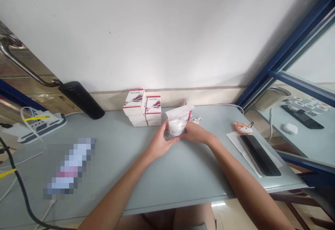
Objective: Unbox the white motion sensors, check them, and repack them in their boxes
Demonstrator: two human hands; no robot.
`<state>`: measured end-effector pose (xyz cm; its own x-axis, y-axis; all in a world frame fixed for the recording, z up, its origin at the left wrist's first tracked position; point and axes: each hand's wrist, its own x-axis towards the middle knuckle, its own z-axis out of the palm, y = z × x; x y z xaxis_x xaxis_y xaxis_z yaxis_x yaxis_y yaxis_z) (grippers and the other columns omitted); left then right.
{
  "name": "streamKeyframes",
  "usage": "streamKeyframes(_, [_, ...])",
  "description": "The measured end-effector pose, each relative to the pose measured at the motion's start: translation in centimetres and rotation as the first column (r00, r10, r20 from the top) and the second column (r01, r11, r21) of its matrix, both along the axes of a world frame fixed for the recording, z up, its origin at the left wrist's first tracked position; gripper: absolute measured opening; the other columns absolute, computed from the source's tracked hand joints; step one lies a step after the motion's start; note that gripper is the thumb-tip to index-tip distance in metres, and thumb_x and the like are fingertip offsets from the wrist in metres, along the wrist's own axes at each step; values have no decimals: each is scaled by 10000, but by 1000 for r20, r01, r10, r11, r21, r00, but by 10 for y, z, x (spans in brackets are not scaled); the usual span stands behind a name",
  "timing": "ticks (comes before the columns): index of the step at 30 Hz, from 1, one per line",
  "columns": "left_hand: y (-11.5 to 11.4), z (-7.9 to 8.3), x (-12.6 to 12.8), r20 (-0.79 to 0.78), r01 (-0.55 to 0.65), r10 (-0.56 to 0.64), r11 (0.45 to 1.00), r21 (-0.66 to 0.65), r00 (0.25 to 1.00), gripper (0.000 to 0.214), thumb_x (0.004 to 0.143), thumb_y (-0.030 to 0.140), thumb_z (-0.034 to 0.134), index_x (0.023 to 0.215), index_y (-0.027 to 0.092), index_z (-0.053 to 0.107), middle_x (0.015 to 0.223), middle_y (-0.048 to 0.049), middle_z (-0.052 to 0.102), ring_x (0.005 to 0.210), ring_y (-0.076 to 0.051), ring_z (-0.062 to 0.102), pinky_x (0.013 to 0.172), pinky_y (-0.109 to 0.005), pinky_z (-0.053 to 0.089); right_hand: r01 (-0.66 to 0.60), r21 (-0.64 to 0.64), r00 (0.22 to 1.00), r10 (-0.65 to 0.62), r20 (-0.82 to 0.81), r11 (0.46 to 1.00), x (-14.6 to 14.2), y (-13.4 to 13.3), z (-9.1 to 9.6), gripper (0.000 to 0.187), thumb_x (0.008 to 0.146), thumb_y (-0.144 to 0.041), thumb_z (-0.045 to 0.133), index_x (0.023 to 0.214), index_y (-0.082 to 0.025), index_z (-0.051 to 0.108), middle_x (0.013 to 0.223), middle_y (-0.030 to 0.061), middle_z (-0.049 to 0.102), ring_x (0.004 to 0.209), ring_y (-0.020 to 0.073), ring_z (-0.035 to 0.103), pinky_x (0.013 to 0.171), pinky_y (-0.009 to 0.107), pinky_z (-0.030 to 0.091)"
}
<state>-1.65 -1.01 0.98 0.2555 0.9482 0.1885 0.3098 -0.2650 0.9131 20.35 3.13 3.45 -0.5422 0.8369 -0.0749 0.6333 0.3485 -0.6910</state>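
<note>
Between my two hands, a rounded white item in clear plastic wrap [177, 127] is held just above the grey desk [112, 174]. My left hand [161, 141] curls round its left side and underside. From the right, my right hand [195, 131] grips it, with part of the fingers hidden behind it. Right behind the wrapped item lies a white box with a red edge [180, 111], tilted, its flap raised. Small white pieces [195, 120] rest beside that box. To the left stand stacked white and red cartons [134, 102] against the wall.
A black cylinder [81, 99] leans at the back left, near a power strip [43, 129] with cables. A blurred-out phone-like object [72, 167] lies at left. On the right are a dark-screened phone [260, 155] on white paper, an orange animal-faced case [244, 128] and a blue-framed window [295, 80].
</note>
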Motion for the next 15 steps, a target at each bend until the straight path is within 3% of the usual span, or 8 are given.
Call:
streamKeyframes(4, [5,-3,2,84,6,-2,999,-48,996,555,872,434,799,1347,236,594,1380,-108,699,1284,-315,646,1085,-426,503,-7,30,1000,7,5,1000,-5,-5,2,237,903,-369,731,1104,-244,721,1252,82,728,1038,295,694,837,369,516])
streamKeyframes(9, [9,-11,-2,37,-2,6,992,-124,999,632,793,443,872,1352,265,637,1307,-94,744,1228,-367,664,1027,-451,513,-14,-22,998,13,-58,1000,-3,-4,1,403,847,-398,803,1223,-295,701,1330,72,700,1136,334,668,879,396,512])
streamKeyframes(12, [9,-11,-1,65,-21,29,993,-120,997,613,748,429,904,1293,249,688,1260,-99,764,1197,-377,674,1029,-472,506,-6,-37,998,4,-55,999,-1,-2,2,355,829,-426,821,1128,-261,726,1156,81,754,1008,314,680,808,381,497])
streamKeyframes(15, [9,-4,-1,116,-33,50,988,-149,992,579,700,442,938,1191,211,734,1236,-120,772,1198,-383,675,1043,-489,501,-50,-113,997,42,-69,992,4,-1,9,336,782,-522,840,887,-224,726,853,30,713,760,216,609,668,328,439])
